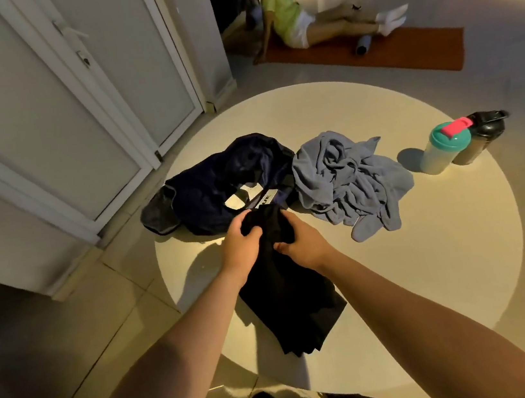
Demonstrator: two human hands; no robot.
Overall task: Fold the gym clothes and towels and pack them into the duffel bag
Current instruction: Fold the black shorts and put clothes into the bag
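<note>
Clutching the black garment [286, 280] by its bunched top with left hand [239, 247] and right hand [304, 243], just nearside of the duffel bag [212, 185]. Got the grey towel [346, 183] crumpled right up against the bag's right side, teal-lidded shaker [443, 149] further right.

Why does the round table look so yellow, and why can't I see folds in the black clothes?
Head view: warm light tints the round table yellow and throws shadows leftward from the teal-lidded bottle; the black garment, gripped by the left hand and right hand, is too dark to show folds; the wide lens tilts the doors.
</note>
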